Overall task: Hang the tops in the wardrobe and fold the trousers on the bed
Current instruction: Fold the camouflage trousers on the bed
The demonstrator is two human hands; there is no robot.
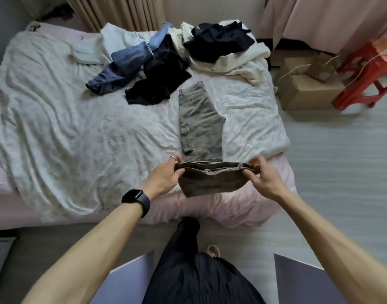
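Grey-brown cargo trousers [200, 121] lie lengthwise on the bed [78, 128], waistband at the far end. Their leg hems are lifted off the bed near its front edge. My left hand [166, 175] pinches the left corner of the hems and my right hand [261, 174] pinches the right corner, so the raised part hangs between them. Further back lies a heap of clothes: blue jeans [122, 66], a black garment [159, 82], a dark navy garment [218, 40] and cream tops [238, 62].
A white crumpled sheet covers the bed over a pink cover [221, 209]. Cardboard boxes [306, 84] and a red stool [367, 73] stand on the floor to the right. Pink curtains [319, 18] hang at the back right.
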